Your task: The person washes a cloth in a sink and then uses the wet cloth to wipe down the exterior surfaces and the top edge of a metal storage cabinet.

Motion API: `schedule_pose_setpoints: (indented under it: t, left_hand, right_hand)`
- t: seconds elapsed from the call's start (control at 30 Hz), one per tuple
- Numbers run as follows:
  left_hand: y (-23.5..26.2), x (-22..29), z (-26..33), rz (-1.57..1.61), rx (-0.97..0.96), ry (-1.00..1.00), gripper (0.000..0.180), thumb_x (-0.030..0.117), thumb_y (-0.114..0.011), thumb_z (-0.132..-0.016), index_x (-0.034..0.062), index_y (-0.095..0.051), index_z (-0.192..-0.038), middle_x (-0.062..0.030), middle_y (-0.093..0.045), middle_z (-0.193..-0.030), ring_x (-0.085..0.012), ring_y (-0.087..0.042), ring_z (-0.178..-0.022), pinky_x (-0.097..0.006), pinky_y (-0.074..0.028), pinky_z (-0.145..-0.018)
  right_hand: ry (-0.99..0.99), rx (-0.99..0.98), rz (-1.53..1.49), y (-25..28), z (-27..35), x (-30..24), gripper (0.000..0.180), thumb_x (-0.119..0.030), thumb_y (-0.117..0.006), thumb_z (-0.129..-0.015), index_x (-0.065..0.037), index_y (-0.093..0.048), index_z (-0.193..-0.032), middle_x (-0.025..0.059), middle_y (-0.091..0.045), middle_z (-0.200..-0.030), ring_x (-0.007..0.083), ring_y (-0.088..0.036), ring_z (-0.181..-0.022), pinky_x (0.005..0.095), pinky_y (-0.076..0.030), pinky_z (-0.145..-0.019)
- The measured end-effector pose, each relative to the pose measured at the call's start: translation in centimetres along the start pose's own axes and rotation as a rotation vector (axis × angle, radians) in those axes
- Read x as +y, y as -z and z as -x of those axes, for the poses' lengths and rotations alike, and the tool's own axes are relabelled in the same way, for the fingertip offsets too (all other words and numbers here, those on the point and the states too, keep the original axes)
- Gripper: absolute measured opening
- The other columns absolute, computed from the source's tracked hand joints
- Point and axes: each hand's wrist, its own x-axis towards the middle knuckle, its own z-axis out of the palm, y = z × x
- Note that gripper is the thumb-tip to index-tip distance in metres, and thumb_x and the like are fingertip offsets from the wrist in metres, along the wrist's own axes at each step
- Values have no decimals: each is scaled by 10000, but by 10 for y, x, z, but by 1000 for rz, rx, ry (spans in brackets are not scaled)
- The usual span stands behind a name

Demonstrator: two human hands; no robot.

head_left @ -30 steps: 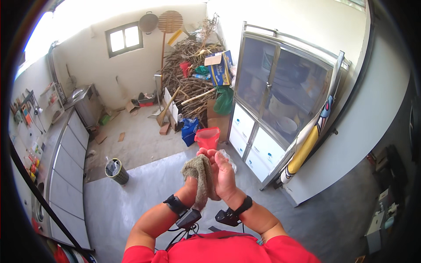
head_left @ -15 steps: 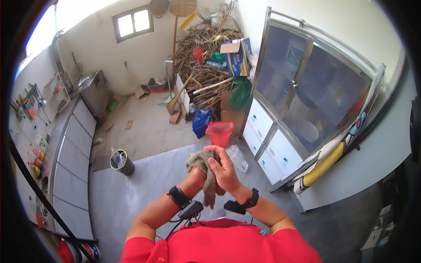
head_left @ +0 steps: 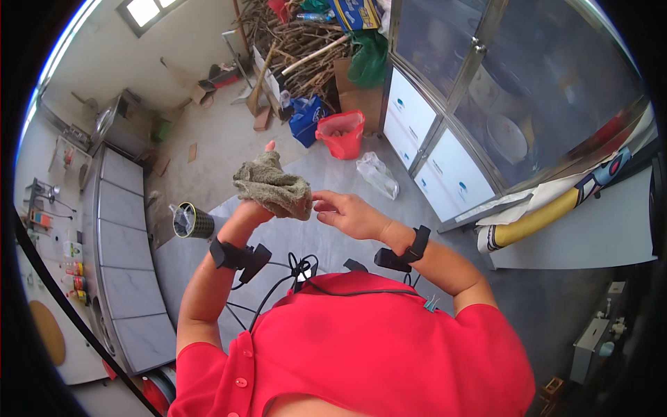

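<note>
A greyish-green cloth [head_left: 274, 186] is bunched over my left hand [head_left: 256, 211], covering most of it. One fingertip sticks out above the folds, while the other fingers are hidden; the cloth stays up on this hand. My right hand [head_left: 353, 215] is just to the right, its slightly bent fingers apart and pointing left. Their tips reach the cloth's right edge, and no grip on it shows. Both wrists carry black straps with small dark boxes.
Beyond my hands stand a red bucket [head_left: 342, 135], a blue bag [head_left: 306, 121] and a clear plastic bag [head_left: 377, 175]. A lined bin [head_left: 194, 220] is at the left, before a counter [head_left: 128, 240]. A glass-doored cabinet [head_left: 455, 142] stands right; piled sticks [head_left: 295, 52] lie far back.
My hands have drawn apart. The left has moved left and up with the cloth over it; the right has dropped from the cloth's side to its edge. The view has tipped downward.
</note>
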Motion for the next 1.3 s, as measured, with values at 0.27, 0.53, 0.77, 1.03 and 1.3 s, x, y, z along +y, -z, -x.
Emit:
schedule_pose_setpoints:
  t: [0.27, 0.53, 0.77, 1.03, 1.3]
  left_hand:
    - [-1, -21, -58, 762, -503, 58, 725, 88, -604, -772, 67, -159, -1345, -50, -381, -1261, -142, -360, -1127, -290, -286, -962]
    - [25, -69, -151, 1123, -485, 15, 773, 35, -678, -693, 48, -218, -1314, -54, -402, -1226, -133, -412, -1072, -301, -373, -905]
    - [8, -107, -232, 1381, -566, 79, 691, 235, -622, -756, 51, -239, -1301, -86, -485, -1120, -203, -493, -1016, -354, -426, -846]
    - [-29, -118, -287, 1513, -622, 157, 645, 217, -632, -762, 78, -275, -1281, -68, -471, -1155, -181, -481, -1035, -340, -427, -842]
    - [-30, -147, -314, 1499, -428, 292, 668, 368, -584, -776, 88, -271, -1295, -80, -455, -1186, -209, -463, -1074, -382, -400, -891]
  right_hand:
    - [-164, 165, -53, 39, 2, 39, 277, -151, -534, -799, -34, -521, -1050, 124, -617, -844, 182, -594, -780, 286, -453, -705]
    - [-401, 700, -194, 110, -12, 54, 231, -149, -479, -848, -10, -510, -1029, 72, -597, -876, 131, -571, -764, 247, -445, -672]
    - [-502, 915, -175, 131, -13, 53, 216, -166, -457, -865, -12, -509, -1008, 73, -596, -859, 135, -577, -764, 243, -437, -641]
    - [-619, 939, -253, 150, -14, 78, 216, -172, -468, -861, -18, -514, -1006, 67, -593, -851, 133, -573, -754, 242, -432, -638]
    - [-557, 978, -112, 224, -46, 117, 214, -119, -488, -838, -12, -510, -1021, 77, -585, -895, 131, -563, -807, 246, -436, -667]
